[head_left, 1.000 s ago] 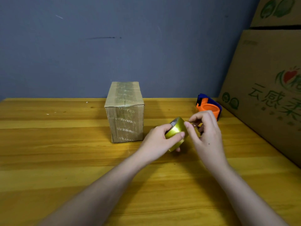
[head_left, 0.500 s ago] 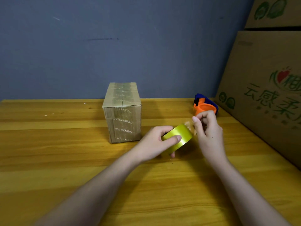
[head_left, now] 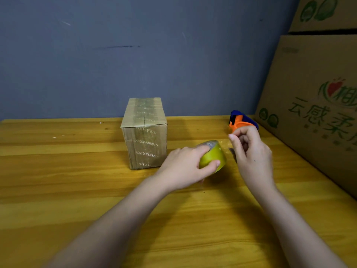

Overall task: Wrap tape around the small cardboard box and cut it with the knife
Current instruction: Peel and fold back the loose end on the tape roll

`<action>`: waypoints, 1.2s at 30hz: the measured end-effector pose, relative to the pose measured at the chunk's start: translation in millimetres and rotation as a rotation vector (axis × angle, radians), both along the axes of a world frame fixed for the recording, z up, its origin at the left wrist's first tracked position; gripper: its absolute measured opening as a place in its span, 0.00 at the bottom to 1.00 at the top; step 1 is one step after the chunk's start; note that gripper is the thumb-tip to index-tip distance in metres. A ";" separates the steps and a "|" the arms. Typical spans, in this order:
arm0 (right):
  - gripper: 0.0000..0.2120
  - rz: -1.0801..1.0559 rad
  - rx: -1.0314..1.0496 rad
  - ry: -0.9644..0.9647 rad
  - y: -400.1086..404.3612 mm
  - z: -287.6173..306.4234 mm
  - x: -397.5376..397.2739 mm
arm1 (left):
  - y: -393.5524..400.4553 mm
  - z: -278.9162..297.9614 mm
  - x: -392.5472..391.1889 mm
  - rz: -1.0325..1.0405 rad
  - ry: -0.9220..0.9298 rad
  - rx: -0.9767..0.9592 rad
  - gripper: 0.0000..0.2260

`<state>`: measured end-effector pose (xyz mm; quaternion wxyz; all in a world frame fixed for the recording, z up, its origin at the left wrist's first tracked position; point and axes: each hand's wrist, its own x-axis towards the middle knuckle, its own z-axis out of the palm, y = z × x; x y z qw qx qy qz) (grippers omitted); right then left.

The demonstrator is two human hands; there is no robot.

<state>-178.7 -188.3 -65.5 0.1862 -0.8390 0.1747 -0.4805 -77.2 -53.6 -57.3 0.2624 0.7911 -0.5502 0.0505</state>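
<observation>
- The right hand (head_left: 251, 153) has drawn away from the tape roll (head_left: 212, 157) since a second ago, when its fingertips were on the roll's rim; now its curled fingers pinch what looks like the free end, with a clear strip (head_left: 225, 144) stretched between hand and roll (faint, hard to be sure).
- The left hand (head_left: 185, 167) grips the yellow-green roll, thumb on its outer face, fingers over the top, holding it just above the desk (head_left: 77, 190).
- By my reading the end has been found and peeled, so sticking it to the box comes next.
- The small cardboard box (head_left: 144, 132) stands upright towards the desk's far edge, just left of the left hand, apart from it, already bearing printed tape.
- An orange-and-blue tool (head_left: 242, 119) (maybe the cutter; half hidden by the right hand) lies near the far right corner.
- Large printed cartons (head_left: 316, 105) line the right edge; nothing lies between roll and box.
</observation>
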 end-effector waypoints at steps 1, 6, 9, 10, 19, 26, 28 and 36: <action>0.06 -0.008 -0.011 -0.006 0.9 1.6 -1.2 | -0.7 0.1 -0.8 0.003 0.023 -0.002 0.13; 0.05 0.020 -0.102 -0.066 9.1 5.8 -5.7 | -3.7 -7.0 5.9 -0.003 0.377 -0.030 0.12; 0.07 0.004 -0.298 -0.045 8.0 9.3 -6.6 | -7.5 -10.5 6.0 0.016 0.390 -0.074 0.13; 0.07 -0.004 -0.371 -0.050 6.5 12.3 -8.3 | -9.4 -10.8 5.1 0.019 0.403 -0.094 0.13; 0.08 0.010 -0.454 0.027 15.9 48.2 -1.0 | -11.0 -12.6 2.3 -0.015 0.934 -0.242 0.11; 0.06 0.123 -0.188 0.262 -7.5 63.9 24.8 | 13.5 -2.7 -18.0 -0.140 1.158 -0.311 0.06; 0.06 0.190 -0.113 0.269 -11.5 64.3 27.6 | 22.5 -3.7 -23.6 -0.145 1.123 -0.361 0.10; 0.07 0.153 -0.177 0.197 8.3 69.1 20.0 | 37.8 3.1 -29.1 0.022 0.756 -0.298 0.08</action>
